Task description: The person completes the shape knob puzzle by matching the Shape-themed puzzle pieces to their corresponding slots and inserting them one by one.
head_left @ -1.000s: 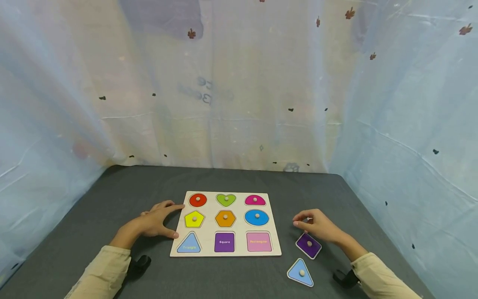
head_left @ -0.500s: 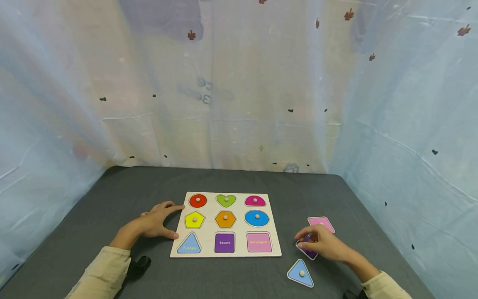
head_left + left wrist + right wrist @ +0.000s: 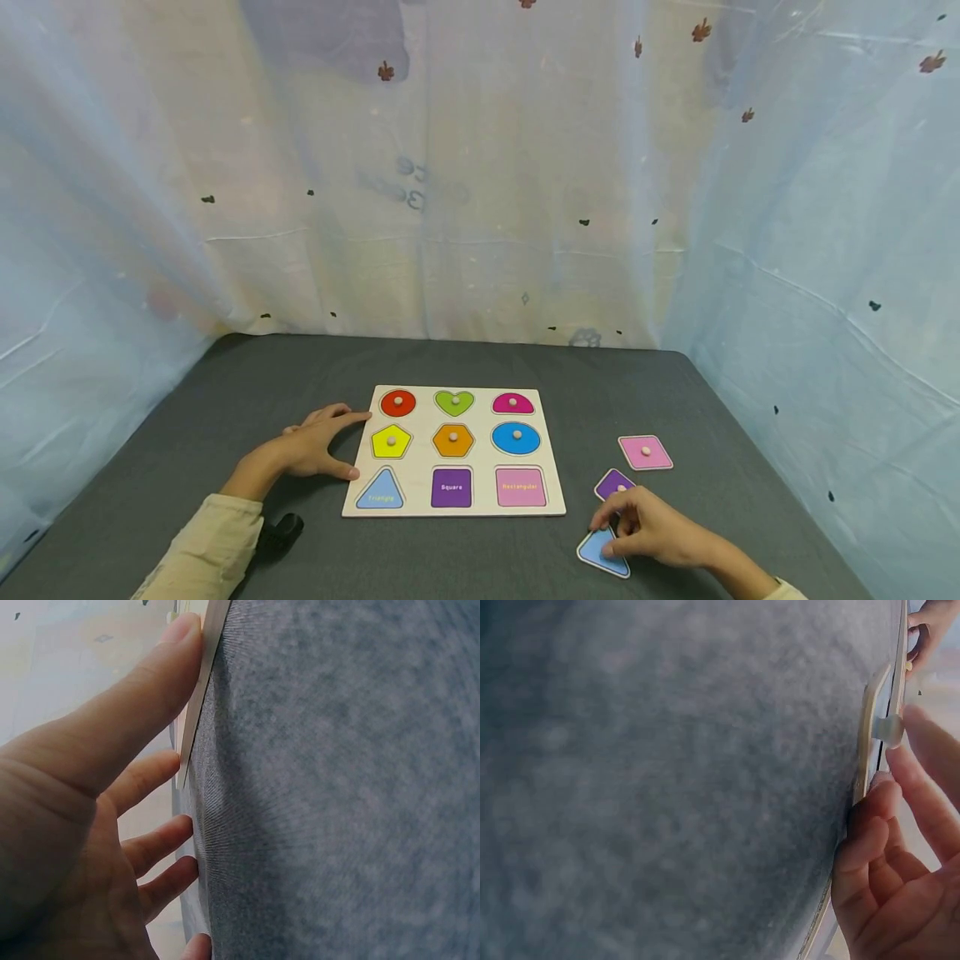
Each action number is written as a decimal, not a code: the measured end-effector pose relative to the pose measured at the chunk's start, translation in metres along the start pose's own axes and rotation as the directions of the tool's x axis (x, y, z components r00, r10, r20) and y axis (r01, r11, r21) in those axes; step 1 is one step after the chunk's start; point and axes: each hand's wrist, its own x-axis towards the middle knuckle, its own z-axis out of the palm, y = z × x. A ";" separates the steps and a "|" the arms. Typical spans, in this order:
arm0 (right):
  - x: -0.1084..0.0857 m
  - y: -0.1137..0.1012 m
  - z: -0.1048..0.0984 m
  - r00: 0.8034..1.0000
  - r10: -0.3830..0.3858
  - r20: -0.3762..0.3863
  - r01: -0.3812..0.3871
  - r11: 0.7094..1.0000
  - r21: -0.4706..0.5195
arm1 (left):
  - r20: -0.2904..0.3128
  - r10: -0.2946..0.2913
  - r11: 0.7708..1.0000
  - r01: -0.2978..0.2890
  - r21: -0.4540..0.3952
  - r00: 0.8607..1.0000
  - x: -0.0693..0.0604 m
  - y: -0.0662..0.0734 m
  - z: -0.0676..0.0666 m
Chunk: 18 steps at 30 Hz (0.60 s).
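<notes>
My left hand (image 3: pixel 309 446) spreads its straight thumb and index finger along the left edge of a wooden shape-puzzle board (image 3: pixel 480 421). In the left wrist view the thumb (image 3: pixel 161 667) touches that edge. Fingertips of my right hand (image 3: pixel 660 533) are at the light-blue triangle puzzle piece (image 3: pixel 592 552), which lies flat on the table; whether they pinch its round knob (image 3: pixel 889 731) is unclear. Just beyond, partly covered by the hand, is the purple square puzzle piece (image 3: pixel 611 482). A pink rectangle puzzle piece (image 3: pixel 656 454) lies farther back.
The board's bottom row has a triangle recess (image 3: pixel 381 493), a square recess (image 3: pixel 451 497) and a rectangle recess (image 3: pixel 521 493), all without pieces. Knobbed pieces fill its upper two rows. Grey cloth covers the table (image 3: pixel 450 558); pale curtains (image 3: pixel 480 208) hang behind and beside it.
My right hand has moved from over the rectangle piece, past the square piece, nearer to me to the triangle piece. The pieces stay in place. My left hand keeps still.
</notes>
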 end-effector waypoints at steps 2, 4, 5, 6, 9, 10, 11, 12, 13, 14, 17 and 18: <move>-0.001 0.000 0.001 1.000 -0.010 0.010 0.010 1.000 0.007 | 0.002 0.003 1.000 -0.003 -0.004 1.000 0.000 0.000 0.000; -0.001 -0.001 0.002 1.000 -0.012 0.020 0.012 1.000 0.021 | 0.003 0.005 1.000 -0.005 -0.003 1.000 0.001 -0.001 0.000; -0.001 -0.001 0.002 1.000 -0.011 0.022 0.010 1.000 0.026 | 0.004 0.005 1.000 -0.005 -0.004 1.000 0.001 -0.001 0.000; -0.002 -0.001 0.002 1.000 -0.008 0.023 0.007 1.000 0.031 | 0.004 0.006 1.000 -0.006 -0.004 1.000 0.000 0.000 0.000; -0.002 -0.002 0.003 1.000 0.005 0.019 -0.005 1.000 0.027 | 0.003 0.003 1.000 -0.003 -0.007 1.000 0.000 0.000 0.000; -0.002 -0.003 0.003 1.000 0.008 0.015 -0.008 1.000 0.020 | 0.003 0.003 1.000 -0.003 -0.008 1.000 0.000 0.000 0.000; -0.002 -0.003 0.003 1.000 0.010 0.012 -0.011 1.000 0.013 | 0.003 0.002 1.000 -0.002 -0.008 1.000 0.000 0.000 0.000; -0.002 -0.003 0.003 1.000 0.013 0.011 -0.013 1.000 0.008 | 0.002 0.003 1.000 -0.003 -0.007 1.000 0.000 0.000 0.000; -0.002 -0.003 0.003 1.000 0.015 0.012 -0.015 1.000 0.005 | 0.002 0.004 1.000 -0.004 -0.006 1.000 0.001 0.000 0.000; -0.002 -0.003 0.003 1.000 0.015 0.012 -0.015 1.000 0.004 | 0.002 0.003 1.000 -0.003 -0.004 1.000 0.001 0.000 0.000; -0.003 -0.003 0.002 1.000 0.010 0.022 -0.010 1.000 0.007 | 0.002 -0.001 1.000 0.001 0.000 1.000 0.002 -0.001 0.001; -0.003 -0.002 0.002 1.000 0.007 0.028 -0.007 1.000 0.010 | 0.002 -0.003 1.000 0.003 0.001 1.000 0.002 -0.001 0.001</move>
